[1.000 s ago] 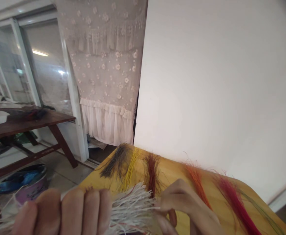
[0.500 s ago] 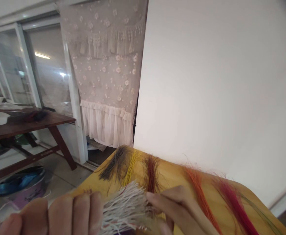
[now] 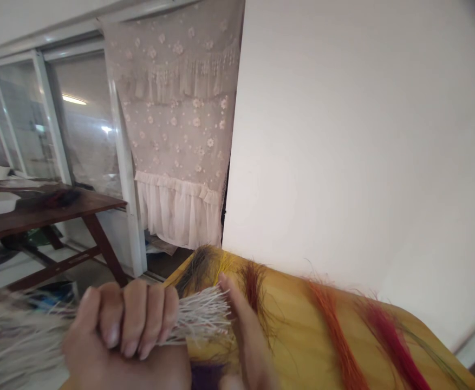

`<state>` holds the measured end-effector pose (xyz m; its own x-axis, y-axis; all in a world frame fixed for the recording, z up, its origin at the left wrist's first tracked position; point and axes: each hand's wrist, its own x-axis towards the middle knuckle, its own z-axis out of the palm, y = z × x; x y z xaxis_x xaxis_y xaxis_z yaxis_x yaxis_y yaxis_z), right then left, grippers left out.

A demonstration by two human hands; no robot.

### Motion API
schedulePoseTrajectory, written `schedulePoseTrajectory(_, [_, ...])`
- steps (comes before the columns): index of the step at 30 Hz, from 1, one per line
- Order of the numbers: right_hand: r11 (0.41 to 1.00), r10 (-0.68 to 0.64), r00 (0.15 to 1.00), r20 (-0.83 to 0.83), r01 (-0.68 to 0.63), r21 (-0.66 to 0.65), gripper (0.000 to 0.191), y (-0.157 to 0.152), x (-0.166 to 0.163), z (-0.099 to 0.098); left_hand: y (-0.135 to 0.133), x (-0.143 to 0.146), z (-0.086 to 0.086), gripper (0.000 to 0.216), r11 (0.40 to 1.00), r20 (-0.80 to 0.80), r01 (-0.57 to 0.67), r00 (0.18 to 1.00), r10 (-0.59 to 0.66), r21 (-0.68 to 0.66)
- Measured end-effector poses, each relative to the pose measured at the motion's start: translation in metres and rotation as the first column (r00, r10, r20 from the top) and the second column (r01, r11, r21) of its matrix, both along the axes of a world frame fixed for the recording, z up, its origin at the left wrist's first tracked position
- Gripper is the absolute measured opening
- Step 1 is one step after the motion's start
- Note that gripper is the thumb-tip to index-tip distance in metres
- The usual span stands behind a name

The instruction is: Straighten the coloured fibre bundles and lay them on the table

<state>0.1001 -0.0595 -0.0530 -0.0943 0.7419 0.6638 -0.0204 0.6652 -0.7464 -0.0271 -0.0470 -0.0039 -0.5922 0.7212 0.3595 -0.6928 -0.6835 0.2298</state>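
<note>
White fibre bundle point(image 3: 199, 317) clenched in the left hand point(image 3: 127, 330)

The left hand is closing in a tight fist around the bundle, its fingers curling over the strands, while stiff ends are fanning out to the right and long loose ends are trailing off to the left. The bundle is passing over the near part of a yellow-toned wooden counter point(image 3: 290, 303). The right hand point(image 3: 245, 336) is rising from the lower edge, one digit standing just beside the bundle's ends; most of that hand is out of frame, so its grip cannot be told. Dyed fibre bunches are lying along the counter: black point(image 3: 194, 273), yellow point(image 3: 227, 262), dark red point(image 3: 253, 284), orange point(image 3: 330, 325) and crimson point(image 3: 387, 336). Beyond them, a lace curtain point(image 3: 176, 135) is hanging beside a white wall point(image 3: 343, 135), and a dark wooden table point(image 3: 95, 205) is standing before glazed doors point(image 3: 83, 141).
</note>
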Motion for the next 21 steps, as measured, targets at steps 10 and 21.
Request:
schedulePoseTrajectory(10, [0.894, 0.019, 0.774, -0.632, -0.297, -0.336, 0.047, 0.067, -0.013, -0.07, 0.032, 0.04, 0.0, 0.044, 0.959, -0.089, 0.23, 0.965, -0.247, -0.165])
schedulePoseTrajectory(21, [0.83, 0.089, 0.748, -0.658, -0.421, -0.366, 0.051, 0.061, 0.002, -0.044, 0.04, 0.045, -0.004, 0.045, 0.947, -0.11, 0.273, 0.949, -0.294, -0.17])
